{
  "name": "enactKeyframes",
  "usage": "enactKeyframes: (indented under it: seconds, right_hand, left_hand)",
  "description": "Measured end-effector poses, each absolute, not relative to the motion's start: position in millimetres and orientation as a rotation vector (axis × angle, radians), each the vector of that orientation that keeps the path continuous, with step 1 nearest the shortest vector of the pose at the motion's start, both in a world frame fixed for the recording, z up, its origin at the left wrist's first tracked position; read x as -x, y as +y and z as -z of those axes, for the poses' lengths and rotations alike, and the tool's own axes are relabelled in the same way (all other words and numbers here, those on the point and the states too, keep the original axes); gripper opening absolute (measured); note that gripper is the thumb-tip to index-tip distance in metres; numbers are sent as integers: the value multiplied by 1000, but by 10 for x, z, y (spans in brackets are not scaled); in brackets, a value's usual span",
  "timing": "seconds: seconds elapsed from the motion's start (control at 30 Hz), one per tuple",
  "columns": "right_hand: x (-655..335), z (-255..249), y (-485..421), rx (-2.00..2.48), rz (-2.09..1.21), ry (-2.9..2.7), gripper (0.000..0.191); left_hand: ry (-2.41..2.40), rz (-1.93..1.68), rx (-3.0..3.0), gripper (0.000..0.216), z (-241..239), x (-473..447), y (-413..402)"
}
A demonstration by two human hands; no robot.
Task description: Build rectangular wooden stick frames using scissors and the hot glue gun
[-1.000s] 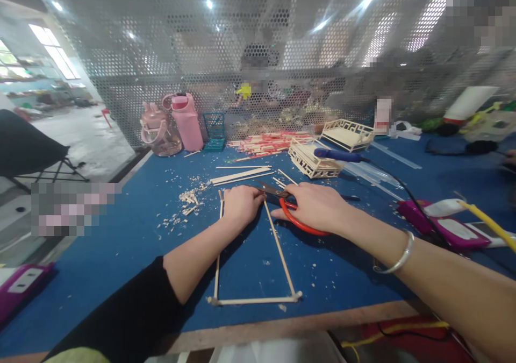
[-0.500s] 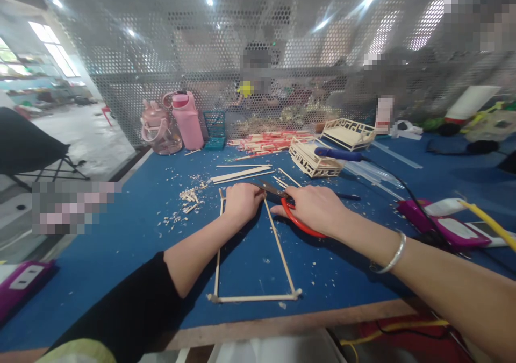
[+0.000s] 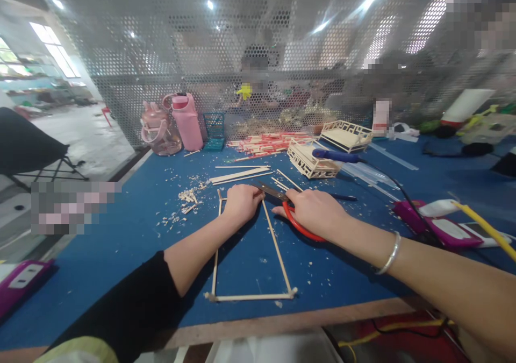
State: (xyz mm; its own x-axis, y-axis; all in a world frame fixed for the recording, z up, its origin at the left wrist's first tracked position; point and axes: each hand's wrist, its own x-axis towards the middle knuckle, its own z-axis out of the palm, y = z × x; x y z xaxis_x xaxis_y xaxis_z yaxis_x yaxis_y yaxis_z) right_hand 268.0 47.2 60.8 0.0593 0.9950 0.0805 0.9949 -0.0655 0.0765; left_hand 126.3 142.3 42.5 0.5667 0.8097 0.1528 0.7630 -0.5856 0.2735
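A frame of thin wooden sticks (image 3: 278, 253) lies on the blue table top (image 3: 133, 244), with its closed end near the front edge. My left hand (image 3: 241, 201) is closed in a fist at the frame's far end, pressing on the sticks there. My right hand (image 3: 314, 210) grips red-handled scissors (image 3: 282, 199). The dark blades point left and meet the sticks right beside my left hand. A silver bangle (image 3: 389, 254) sits on my right wrist.
Wood chips (image 3: 187, 196) lie left of my hands. Loose sticks (image 3: 239, 175), two small wooden models (image 3: 312, 161), a blue-handled tool with a cable (image 3: 336, 156) and pink bottles (image 3: 187, 121) stand behind. Purple cases (image 3: 439, 226) lie at the right and far left. A perforated screen closes the back.
Both hands stay at the frame's far end. The right hand and scissors have edged slightly left toward the left hand. The view has shifted a little.
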Motion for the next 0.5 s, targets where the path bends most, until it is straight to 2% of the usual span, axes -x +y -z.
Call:
enactKeyframes:
  seconds: [0.5]
  right_hand:
    - [-2559, -624, 603, -2365, -99, 2132, 73]
  left_hand:
    - [1305, -406, -2651, 27, -421, -1259, 1425]
